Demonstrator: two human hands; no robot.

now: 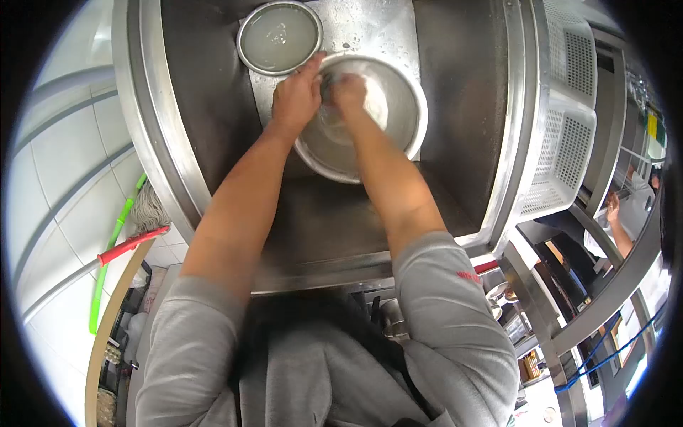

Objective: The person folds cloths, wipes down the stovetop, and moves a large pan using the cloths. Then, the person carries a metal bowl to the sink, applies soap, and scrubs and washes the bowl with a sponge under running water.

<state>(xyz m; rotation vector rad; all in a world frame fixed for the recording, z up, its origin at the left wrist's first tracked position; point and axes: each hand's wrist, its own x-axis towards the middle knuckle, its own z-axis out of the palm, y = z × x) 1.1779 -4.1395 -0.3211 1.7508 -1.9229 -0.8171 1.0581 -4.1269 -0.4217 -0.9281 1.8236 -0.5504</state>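
Observation:
A large metal bowl (420, 107) stands tilted in a deep steel sink (462, 92). My left hand (297, 96) grips the bowl's left rim, fingers pointing up along the edge. Inside the bowl, my right hand (350, 92) is blurred by motion, with its fingers curled near the inner wall. A dark grey patch (328, 84) shows beside those fingers; it is too smeared to name. Just beyond my left hand sits a smaller round metal bowl (279, 37) filled with cloudy liquid.
White perforated plastic baskets (558, 153) stand right of the sink. To the left, a mop (148, 210) and a green pole (114, 249) lean by the tiled wall (57, 156). Another person's hand (613, 206) shows at far right, near metal shelving (605, 285).

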